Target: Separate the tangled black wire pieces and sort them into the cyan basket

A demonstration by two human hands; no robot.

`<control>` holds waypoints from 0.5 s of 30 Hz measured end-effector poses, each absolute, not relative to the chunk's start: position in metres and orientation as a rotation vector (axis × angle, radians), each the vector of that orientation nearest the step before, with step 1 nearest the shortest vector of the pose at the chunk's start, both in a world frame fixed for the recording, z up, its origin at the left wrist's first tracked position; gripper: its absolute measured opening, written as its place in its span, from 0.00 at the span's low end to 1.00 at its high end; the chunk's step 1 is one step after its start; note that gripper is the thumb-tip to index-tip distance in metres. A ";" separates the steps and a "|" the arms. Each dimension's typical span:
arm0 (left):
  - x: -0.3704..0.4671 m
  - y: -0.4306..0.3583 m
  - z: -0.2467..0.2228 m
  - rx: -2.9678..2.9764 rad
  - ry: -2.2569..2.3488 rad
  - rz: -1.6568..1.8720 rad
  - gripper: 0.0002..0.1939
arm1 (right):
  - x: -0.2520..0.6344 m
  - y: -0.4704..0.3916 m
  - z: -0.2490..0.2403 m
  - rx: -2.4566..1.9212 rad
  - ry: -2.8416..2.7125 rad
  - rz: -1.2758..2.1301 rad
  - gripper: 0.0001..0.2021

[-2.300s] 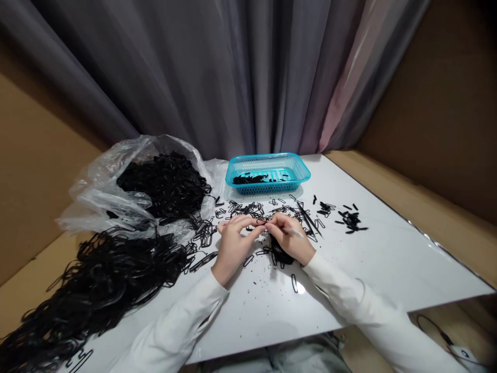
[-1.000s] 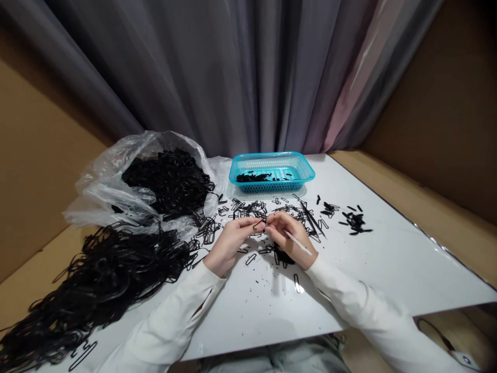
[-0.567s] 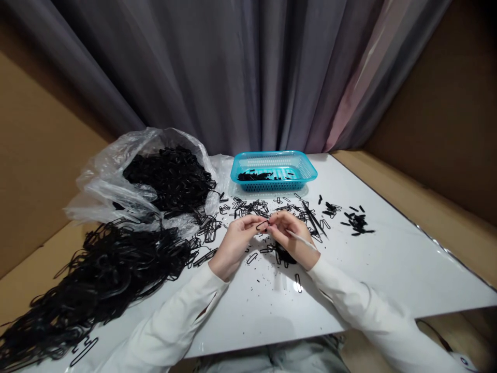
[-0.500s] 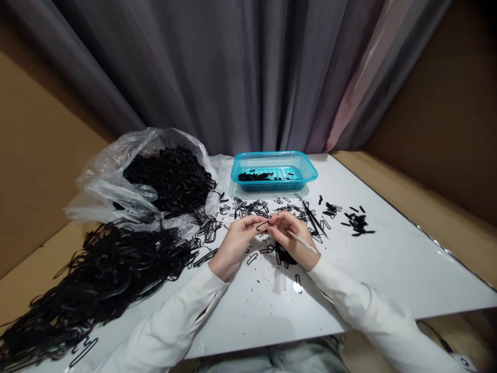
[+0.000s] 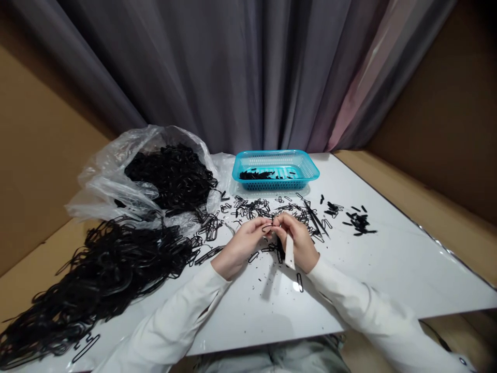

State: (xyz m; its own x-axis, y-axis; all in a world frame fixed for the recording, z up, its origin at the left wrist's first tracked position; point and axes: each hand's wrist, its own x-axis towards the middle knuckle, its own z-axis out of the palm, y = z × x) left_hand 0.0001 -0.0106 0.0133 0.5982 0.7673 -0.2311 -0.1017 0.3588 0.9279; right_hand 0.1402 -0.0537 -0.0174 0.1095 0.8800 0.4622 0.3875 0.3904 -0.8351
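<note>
My left hand [image 5: 241, 244] is closed in a pinch on a small black elongated loop [image 5: 266, 228], just above the middle of the white table. Fingertip to fingertip with it, my right hand [image 5: 298, 241] is closed on a flat white strip-like tool [image 5: 289, 253], whose broad end hangs down toward me. The tool's other end is hidden by my fingers. Under and beyond both hands lie many loose black loops [image 5: 252, 207] and small dark crumbs. A dark pile below my right hand is partly covered.
At the left, a clear plastic bag [image 5: 104, 178] spills black pieces beside a heap of long black loops [image 5: 112, 274]. A blue basket [image 5: 276, 187] at the back holds short black pieces. Black tweezers [image 5: 316, 220] and small black piles [image 5: 359, 220] lie to the right.
The white tool has turned in my right hand: its thin edge pointed right before, its flat face now shows and points down. Both hands stay together around the black loop.
</note>
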 end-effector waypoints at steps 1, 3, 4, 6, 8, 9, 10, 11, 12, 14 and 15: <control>0.000 -0.010 0.012 1.067 0.739 0.622 0.07 | 0.140 -0.054 -0.017 -1.193 -1.501 0.533 0.07; 0.000 -0.010 0.010 1.066 0.728 0.609 0.08 | 0.140 -0.055 -0.016 -1.188 -1.515 0.533 0.07; 0.000 -0.009 0.008 1.060 0.726 0.611 0.08 | 0.140 -0.055 -0.016 -1.185 -1.517 0.534 0.07; 0.002 -0.009 0.005 1.046 0.725 0.629 0.09 | 0.140 -0.054 -0.018 -1.183 -1.513 0.536 0.07; 0.004 -0.010 0.002 1.033 0.727 0.654 0.10 | 0.139 -0.053 -0.022 -1.188 -1.501 0.536 0.07; 0.005 -0.011 0.001 1.026 0.728 0.667 0.10 | 0.139 -0.052 -0.024 -1.192 -1.497 0.535 0.08; 0.006 -0.012 0.001 1.019 0.727 0.679 0.10 | 0.139 -0.052 -0.026 -1.196 -1.495 0.533 0.08; 0.007 -0.013 0.000 1.012 0.726 0.692 0.10 | 0.138 -0.052 -0.028 -1.201 -1.496 0.532 0.08; 0.008 -0.014 0.001 1.004 0.723 0.705 0.10 | 0.138 -0.052 -0.029 -1.205 -1.500 0.530 0.08; 0.010 -0.016 0.001 0.984 0.714 0.729 0.10 | 0.138 -0.052 -0.029 -1.212 -1.512 0.519 0.08; 0.010 -0.016 0.001 0.972 0.709 0.740 0.09 | 0.138 -0.052 -0.029 -1.215 -1.517 0.510 0.08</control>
